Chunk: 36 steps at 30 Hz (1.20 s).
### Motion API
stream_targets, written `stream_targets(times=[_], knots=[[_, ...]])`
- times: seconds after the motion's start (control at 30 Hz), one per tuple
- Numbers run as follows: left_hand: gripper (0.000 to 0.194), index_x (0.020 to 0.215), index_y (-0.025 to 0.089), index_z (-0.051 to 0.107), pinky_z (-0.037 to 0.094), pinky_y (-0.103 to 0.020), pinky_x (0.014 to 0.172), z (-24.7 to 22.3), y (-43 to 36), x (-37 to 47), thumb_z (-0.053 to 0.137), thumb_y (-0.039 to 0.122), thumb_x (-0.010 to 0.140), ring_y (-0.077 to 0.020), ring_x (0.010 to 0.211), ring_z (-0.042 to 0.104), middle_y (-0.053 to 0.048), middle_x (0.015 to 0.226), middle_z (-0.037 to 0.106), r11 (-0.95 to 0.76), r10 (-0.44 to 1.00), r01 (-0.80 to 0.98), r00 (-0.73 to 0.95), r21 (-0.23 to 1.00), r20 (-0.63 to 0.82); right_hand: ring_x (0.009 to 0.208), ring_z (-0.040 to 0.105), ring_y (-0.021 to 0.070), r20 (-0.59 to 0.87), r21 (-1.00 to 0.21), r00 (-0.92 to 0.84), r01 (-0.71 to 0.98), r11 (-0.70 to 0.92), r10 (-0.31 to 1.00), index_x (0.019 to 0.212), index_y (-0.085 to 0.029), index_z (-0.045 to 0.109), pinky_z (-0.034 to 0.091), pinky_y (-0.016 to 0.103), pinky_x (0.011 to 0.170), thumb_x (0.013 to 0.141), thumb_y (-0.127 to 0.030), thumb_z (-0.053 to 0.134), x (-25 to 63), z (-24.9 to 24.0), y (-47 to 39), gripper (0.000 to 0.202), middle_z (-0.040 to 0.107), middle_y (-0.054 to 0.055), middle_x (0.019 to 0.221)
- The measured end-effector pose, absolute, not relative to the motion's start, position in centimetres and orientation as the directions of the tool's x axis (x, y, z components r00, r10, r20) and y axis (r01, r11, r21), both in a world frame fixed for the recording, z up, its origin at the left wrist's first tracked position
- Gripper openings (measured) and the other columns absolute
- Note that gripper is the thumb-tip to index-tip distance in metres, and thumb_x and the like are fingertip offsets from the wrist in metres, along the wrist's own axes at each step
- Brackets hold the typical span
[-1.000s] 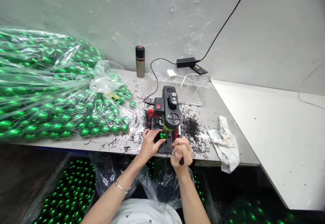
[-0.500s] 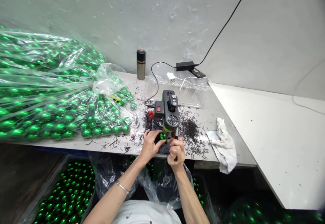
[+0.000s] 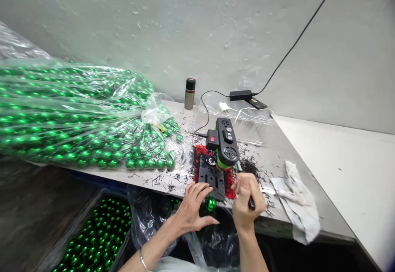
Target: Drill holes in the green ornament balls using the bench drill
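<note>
My left hand (image 3: 195, 207) is open, its fingers spread from the thumb, at the front edge of the table. A shiny green ball (image 3: 210, 203) is between the thumb and fingers, just below the fingertips; whether they touch it I cannot tell. My right hand (image 3: 249, 198) is closed around a black-handled tool (image 3: 252, 204), whose thin shaft points up toward the machine; its tip is hidden. Just beyond my hands stands a small black-and-green machine (image 3: 227, 142) with a red switch, over a slotted black plate (image 3: 211, 177) on a red mat (image 3: 228, 183).
A clear bag of green balls (image 3: 92, 119) covers the table's left side. Black scraps (image 3: 251, 165) lie around the machine. A flask (image 3: 190, 94), a power adapter (image 3: 240, 95) and a clear plastic tray (image 3: 251, 132) stand behind; a white cloth (image 3: 296, 202) hangs over the front edge. Below is a bin of balls (image 3: 95, 231).
My left hand has come back from the machine toward the table edge and its fingers have spread. The green ball has moved out from under the machine. The view has shifted left.
</note>
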<state>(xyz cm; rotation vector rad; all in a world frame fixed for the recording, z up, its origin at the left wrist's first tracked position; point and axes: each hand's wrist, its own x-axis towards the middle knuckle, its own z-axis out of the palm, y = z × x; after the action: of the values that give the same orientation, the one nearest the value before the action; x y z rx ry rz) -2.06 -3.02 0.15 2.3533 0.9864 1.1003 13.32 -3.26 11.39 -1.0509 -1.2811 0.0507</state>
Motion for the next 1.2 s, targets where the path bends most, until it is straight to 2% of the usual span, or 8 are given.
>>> stream_targets(times=[0.1, 0.23, 0.47, 0.67, 0.77, 0.9, 1.07, 1.2], knots=[[0.048, 0.132, 0.016, 0.055, 0.04, -0.053, 0.107, 1.7, 0.4, -3.8, 0.056, 0.045, 0.093, -0.0333, 0.126, 0.054, -0.019, 0.134, 0.061, -0.606, 0.788, 0.579, 0.343, 0.546, 0.511, 0.06, 0.052, 0.011, 0.783, -0.619, 0.351, 0.512, 0.595, 0.514, 0.063, -0.02, 0.045, 0.04, 0.026, 0.056, 0.095, -0.013, 0.045, 13.2, 10.1, -3.1, 0.033, 0.051, -0.001, 0.066], [0.028, 0.109, 0.013, 0.066, 0.04, -0.05, 0.104, 5.2, 9.6, -6.3, 0.044, 0.011, 0.091, -0.0329, 0.117, 0.057, -0.021, 0.122, 0.064, -0.118, 0.97, 0.827, -0.023, 0.55, 0.241, 0.059, 0.052, 0.0112, 0.81, -0.584, 0.337, 0.529, 0.615, 0.479, 0.062, -0.02, 0.044, 0.04, 0.026, 0.054, 0.094, -0.011, 0.046, 13.2, 9.4, -3.0, 0.033, 0.051, -0.001, 0.064], [0.014, 0.091, 0.014, 0.064, 0.041, -0.049, 0.102, 6.0, 17.2, -7.5, 0.069, 0.016, 0.078, -0.0348, 0.109, 0.06, -0.017, 0.102, 0.069, -0.044, 0.991, 0.765, -0.048, 0.642, 0.125, 0.058, 0.051, 0.012, 0.832, -0.555, 0.342, 0.534, 0.638, 0.437, 0.061, -0.02, 0.043, 0.041, 0.026, 0.052, 0.093, -0.009, 0.045, 13.0, 9.1, -2.7, 0.034, 0.049, -0.002, 0.061], [0.024, 0.107, 0.014, 0.066, 0.055, -0.04, 0.086, 6.6, 15.8, -7.8, 0.061, 0.032, 0.092, -0.0268, 0.098, 0.069, -0.014, 0.105, 0.072, -0.013, 0.997, 0.561, -0.055, 0.828, 0.052, 0.059, 0.052, 0.0127, 0.836, -0.547, 0.322, 0.548, 0.633, 0.444, 0.06, -0.02, 0.044, 0.04, 0.028, 0.054, 0.093, -0.009, 0.046, 13.2, 8.7, -2.7, 0.034, 0.05, -0.001, 0.062], [0.029, 0.108, 0.014, 0.068, 0.059, -0.035, 0.081, 7.1, 12.9, -8.1, 0.062, 0.039, 0.092, -0.0209, 0.088, 0.073, -0.012, 0.103, 0.074, 0.086, 0.996, 0.15, 0.012, 0.985, -0.089, 0.058, 0.051, 0.0121, 0.82, -0.571, 0.338, 0.538, 0.62, 0.462, 0.061, -0.02, 0.044, 0.039, 0.027, 0.053, 0.094, -0.012, 0.045, 13.1, 9.3, -2.9, 0.034, 0.05, -0.001, 0.063], [0.017, 0.099, 0.014, 0.069, 0.059, -0.034, 0.093, 6.8, 7.6, -7.6, 0.069, 0.024, 0.086, -0.0202, 0.095, 0.073, -0.011, 0.099, 0.076, 0.331, 0.943, -0.423, 0.179, 0.844, -0.28, 0.058, 0.05, 0.0109, 0.776, -0.63, 0.392, 0.52, 0.576, 0.495, 0.063, -0.02, 0.045, 0.039, 0.027, 0.053, 0.096, -0.015, 0.045, 12.8, 10.7, -2.9, 0.034, 0.05, -0.002, 0.065], [0.023, 0.103, 0.016, 0.067, 0.062, -0.034, 0.084, 5.1, 3.0, -5.4, 0.073, 0.024, 0.083, -0.0185, 0.085, 0.074, -0.008, 0.094, 0.076, 0.461, 0.887, -0.455, 0.2, 0.762, -0.417, 0.058, 0.05, 0.0112, 0.756, -0.654, 0.404, 0.518, 0.552, 0.515, 0.062, -0.021, 0.044, 0.038, 0.027, 0.052, 0.097, -0.02, 0.046, 12.7, 11.8, -2.8, 0.035, 0.051, -0.001, 0.065], [0.039, 0.107, 0.019, 0.065, 0.06, -0.029, 0.075, 4.0, 1.2, -3.7, 0.081, 0.032, 0.074, -0.0155, 0.075, 0.072, -0.003, 0.086, 0.072, 0.434, 0.901, -0.392, 0.175, 0.811, -0.398, 0.059, 0.051, 0.0118, 0.769, -0.637, 0.39, 0.539, 0.551, 0.507, 0.063, -0.021, 0.045, 0.04, 0.028, 0.054, 0.097, -0.019, 0.046, 12.7, 11.6, -2.8, 0.034, 0.051, -0.001, 0.064]])
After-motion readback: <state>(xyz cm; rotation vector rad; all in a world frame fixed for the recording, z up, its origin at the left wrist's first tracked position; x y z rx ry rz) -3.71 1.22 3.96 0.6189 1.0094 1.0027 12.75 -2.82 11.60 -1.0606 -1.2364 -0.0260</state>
